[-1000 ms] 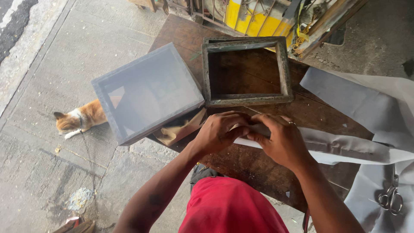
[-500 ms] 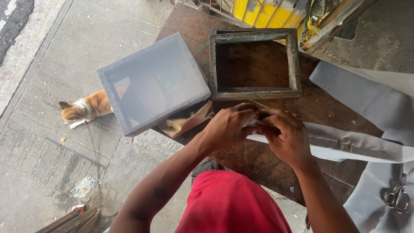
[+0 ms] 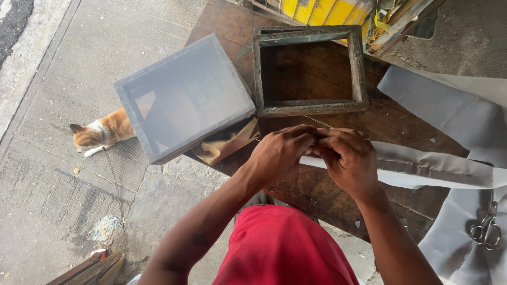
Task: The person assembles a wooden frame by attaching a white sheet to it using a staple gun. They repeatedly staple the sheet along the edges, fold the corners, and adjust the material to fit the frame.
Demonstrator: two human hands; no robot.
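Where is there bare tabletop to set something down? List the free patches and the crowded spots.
Free: the dark wood between the open wooden frame and the grey paper sheet, and the table edge nearest the person, below the folded paper strip. Crowded: the middle, where the left hand and right hand pinch the strip; the grey box overhangs the far corner; scissors lie on paper.

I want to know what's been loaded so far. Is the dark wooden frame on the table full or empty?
Empty. The wooden frame shows only bare table wood inside its four sides.
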